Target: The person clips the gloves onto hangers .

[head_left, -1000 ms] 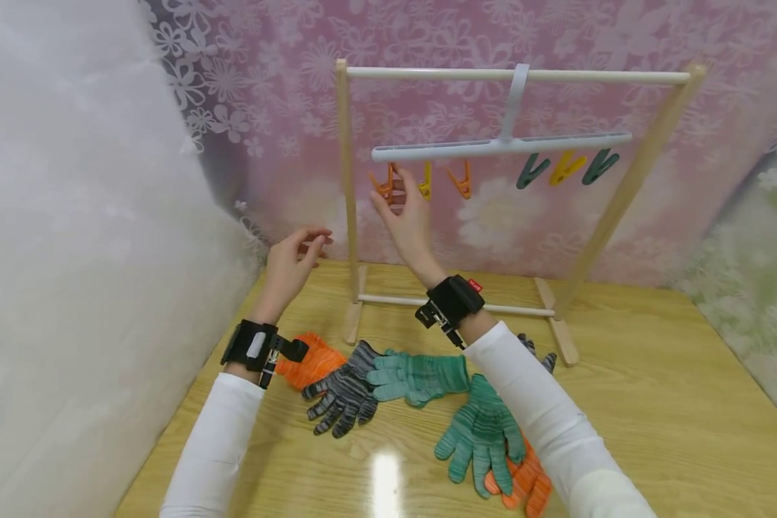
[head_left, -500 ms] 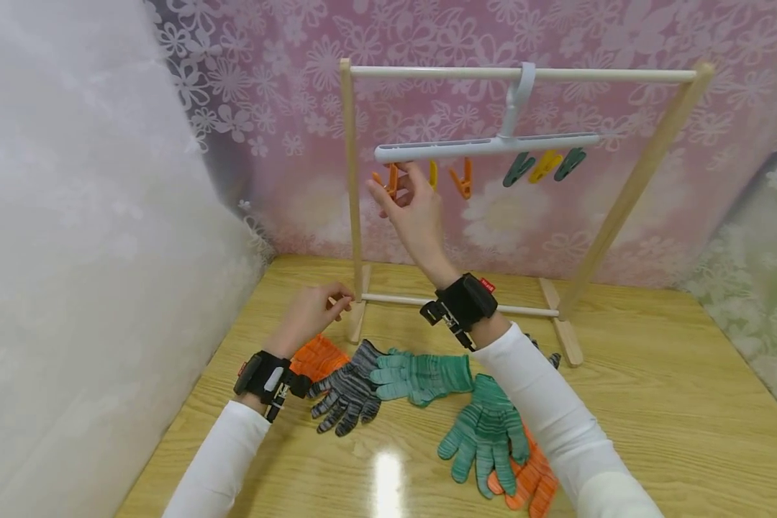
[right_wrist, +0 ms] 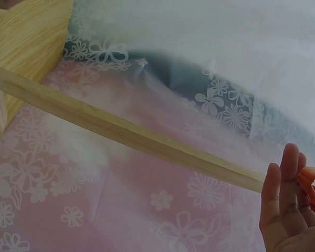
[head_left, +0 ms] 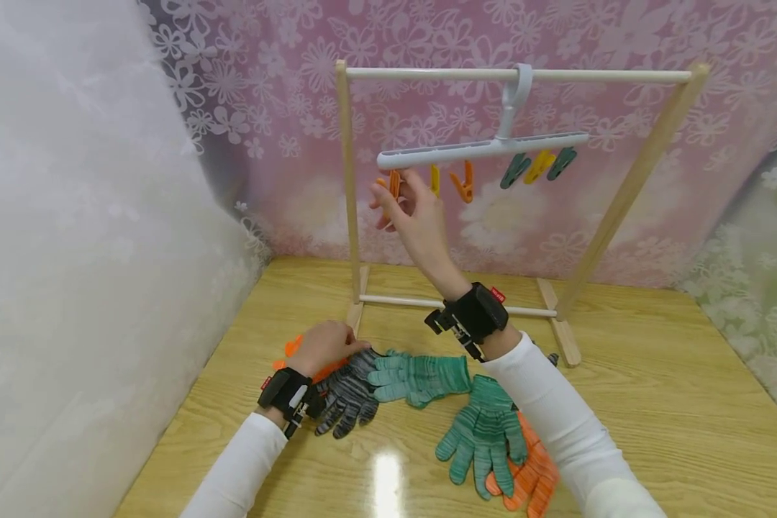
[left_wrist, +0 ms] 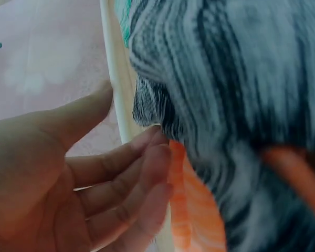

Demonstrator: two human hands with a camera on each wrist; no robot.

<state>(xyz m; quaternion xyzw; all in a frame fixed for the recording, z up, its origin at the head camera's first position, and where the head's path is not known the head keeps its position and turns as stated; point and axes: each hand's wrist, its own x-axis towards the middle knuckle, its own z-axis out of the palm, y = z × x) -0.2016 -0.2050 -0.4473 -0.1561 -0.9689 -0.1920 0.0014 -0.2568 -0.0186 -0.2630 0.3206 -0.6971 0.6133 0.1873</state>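
Observation:
At the left end of the pale hanger (head_left: pixel 447 153), my right hand (head_left: pixel 421 223) pinches an orange clothespin (head_left: pixel 394 185) between thumb and fingers. That clothespin (right_wrist: pixel 311 185) shows at the right edge of the right wrist view. My left hand (head_left: pixel 324 348) is down at the table over a pile of gloves. Its fingertips are right at the cuff of a grey-and-black knit glove (head_left: pixel 350 396), the thumb apart from the fingers. In the left wrist view the grey-and-black glove (left_wrist: pixel 199 68) fills the right side, with an orange glove (left_wrist: pixel 191 210) beneath it.
The hanger hooks on a wooden rack's white rod (head_left: pixel 427 73). Yellow (head_left: pixel 435 180), orange (head_left: pixel 464 182) and green (head_left: pixel 514 171) clothespins hang from it. Green gloves (head_left: pixel 421 378) and another orange glove (head_left: pixel 534 471) lie on the table, partly under my right arm.
My left hand has come down from beside the rack's left post to the gloves. My right hand stays at the orange clothespin, and the hanger's right end has swung inward.

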